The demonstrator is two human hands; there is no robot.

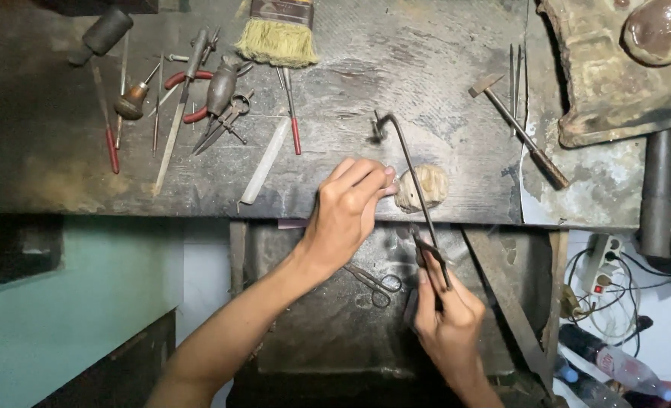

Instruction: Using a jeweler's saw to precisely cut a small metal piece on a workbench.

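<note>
Two hands (pixel 350 215) (pixel 447 317) work amid scissors (pixel 377 283), hammer (pixel 520 132), brush (pixel 278 34).

Dim workshop, scarred dark wooden workbench (pixel 63 174), pale green wall (pixel 71 302).

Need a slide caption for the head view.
Left hand steadies small pale block on dark wooden bench; right hand holds thin metal saw frame.
</note>
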